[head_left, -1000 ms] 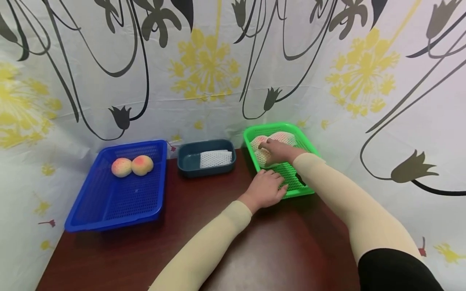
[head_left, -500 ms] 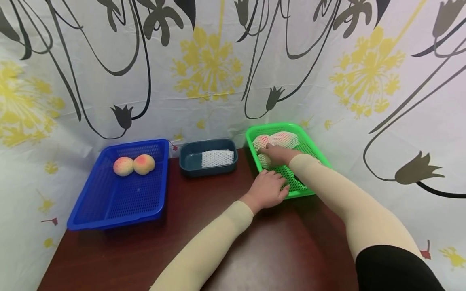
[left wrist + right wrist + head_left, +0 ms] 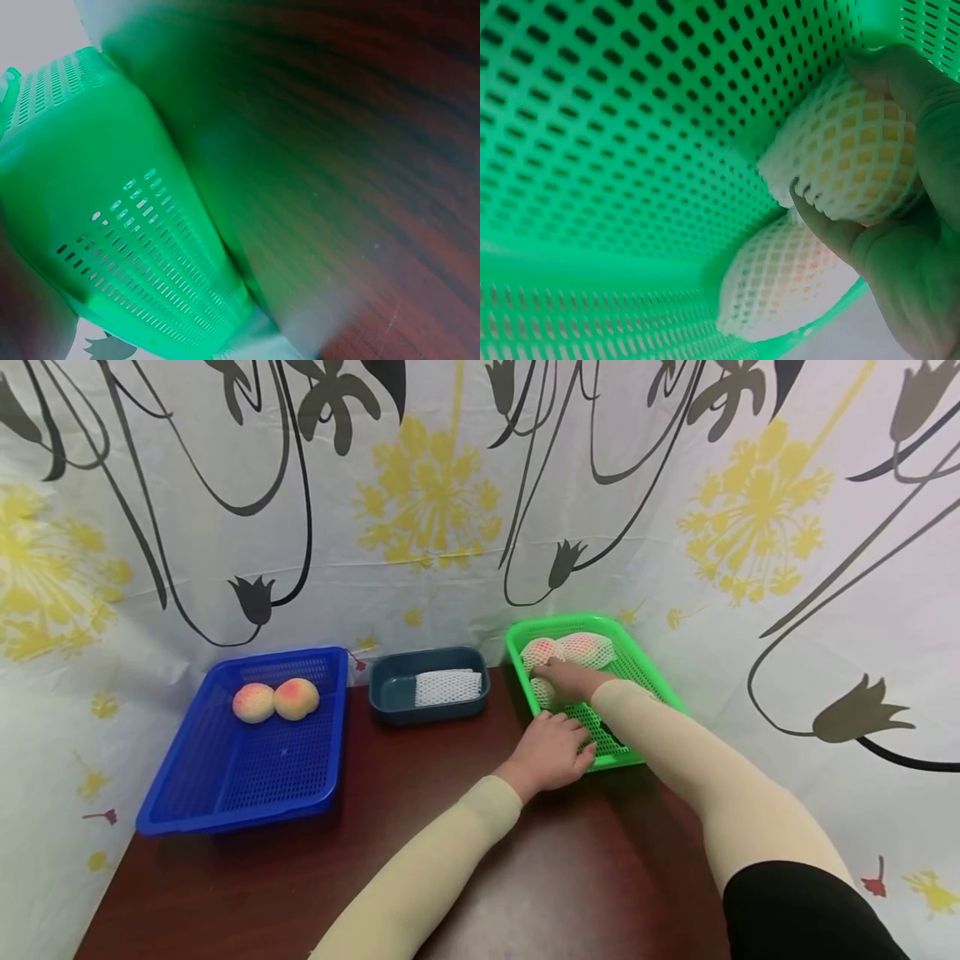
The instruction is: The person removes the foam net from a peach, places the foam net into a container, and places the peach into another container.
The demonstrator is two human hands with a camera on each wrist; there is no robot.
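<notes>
In the head view my right hand (image 3: 570, 682) reaches into the green basket (image 3: 647, 668), where it holds a peach in a white foam net (image 3: 542, 693). The right wrist view shows thumb and finger on either side of this netted peach (image 3: 859, 154), low in the basket. A second netted peach (image 3: 784, 277) lies beside it. Farther back, two netted peaches (image 3: 587, 650) show in the head view. My left hand (image 3: 550, 748) grips the basket's near-left rim, its fingers bent over the edge. The left wrist view shows the basket's outer wall (image 3: 150, 225).
A blue basket (image 3: 258, 777) at the left contains two bare peaches (image 3: 275, 701). Between the baskets stands a dark teal tub (image 3: 392, 695) with folded white foam nets (image 3: 448, 687). All stand on a dark brown table (image 3: 420, 777) before a patterned curtain (image 3: 420, 602).
My right hand has moved slightly lower and toward the basket's near-left side with the netted peach. My left hand stays on the rim. The camera view has shifted a little.
</notes>
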